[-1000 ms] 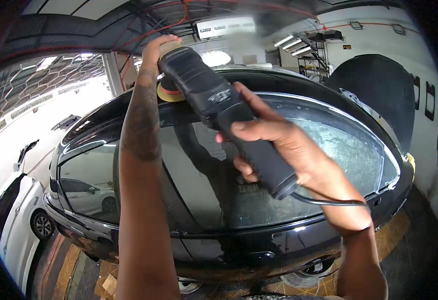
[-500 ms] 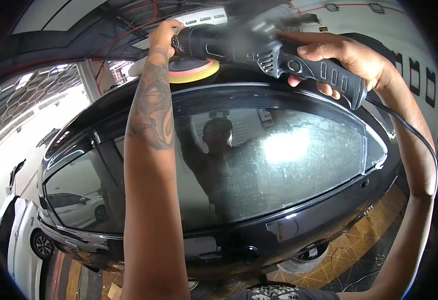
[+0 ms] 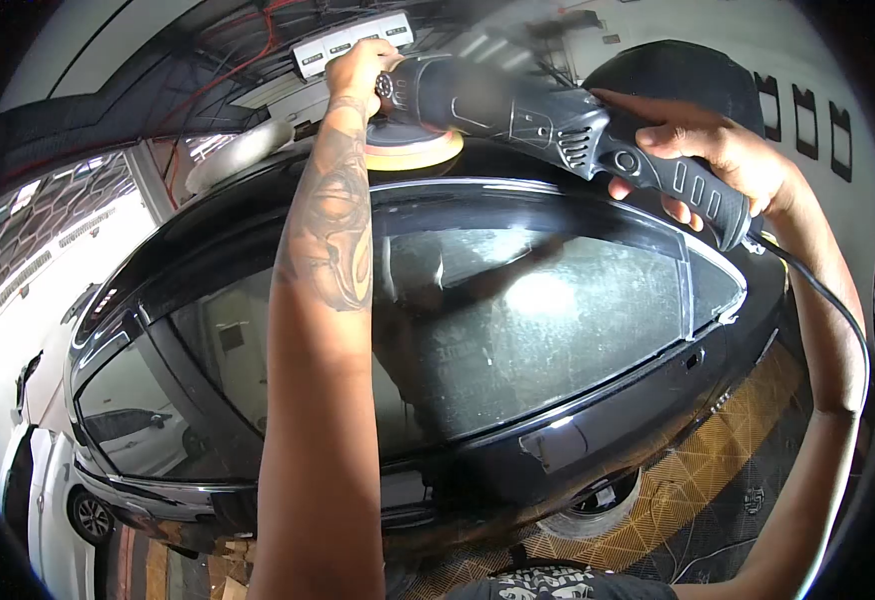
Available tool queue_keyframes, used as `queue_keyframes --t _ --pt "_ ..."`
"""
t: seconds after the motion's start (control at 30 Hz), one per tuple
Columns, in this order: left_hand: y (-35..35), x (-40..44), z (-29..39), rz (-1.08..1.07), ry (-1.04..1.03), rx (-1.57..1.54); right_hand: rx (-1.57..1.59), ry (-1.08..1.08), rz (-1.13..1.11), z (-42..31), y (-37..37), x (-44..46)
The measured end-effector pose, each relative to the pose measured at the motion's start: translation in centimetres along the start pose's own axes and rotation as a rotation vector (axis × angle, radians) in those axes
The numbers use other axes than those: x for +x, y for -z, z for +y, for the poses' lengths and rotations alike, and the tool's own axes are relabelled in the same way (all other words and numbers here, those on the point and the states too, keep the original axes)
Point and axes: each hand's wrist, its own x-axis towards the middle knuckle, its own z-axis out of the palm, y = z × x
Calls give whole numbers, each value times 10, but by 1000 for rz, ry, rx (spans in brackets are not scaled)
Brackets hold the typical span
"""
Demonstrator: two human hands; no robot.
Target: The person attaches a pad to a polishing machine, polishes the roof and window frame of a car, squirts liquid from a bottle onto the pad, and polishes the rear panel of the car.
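A black car polisher (image 3: pixel 518 112) spans the top of the head view, over the roof of a black car (image 3: pixel 228 235). Its round yellow-edged pad (image 3: pixel 413 155) lies flat against the roof edge, as far as I can see. My left hand (image 3: pixel 358 75) is closed over the polisher's head at the far end; some of its fingers are hidden. Around the rear handle, my right hand (image 3: pixel 723 165) is wrapped with its thumb on top. A power cord (image 3: pixel 823 285) runs from the handle down along my right forearm. The side window (image 3: pixel 528 330) below reflects light.
A white car (image 3: pixel 63 510) stands at the left. The car's wheel (image 3: pixel 593 510) is low in view, above yellow and dark floor tiles (image 3: pixel 703 500). A loose cable (image 3: pixel 718 555) lies on the floor. A pale rolled shape (image 3: pixel 238 160) is beyond the roof.
The polisher and both hands have shifted a little to the right in view, and the handle sits slightly lower. The car appears further left as the head view turned. Both grips are unchanged.
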Motion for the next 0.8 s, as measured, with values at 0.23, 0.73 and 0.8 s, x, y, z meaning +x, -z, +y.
queue_keyframes --t 0.23,0.73,0.8 --pt "-87 -25 -43 -109 -109 346 -19 -55 79 37 48 -45" --pt "-136 -27 -60 246 -136 378 -253 -21 259 57 27 -60" --pt "-125 -23 -55 275 -158 374 -307 -19 211 54 21 -51"
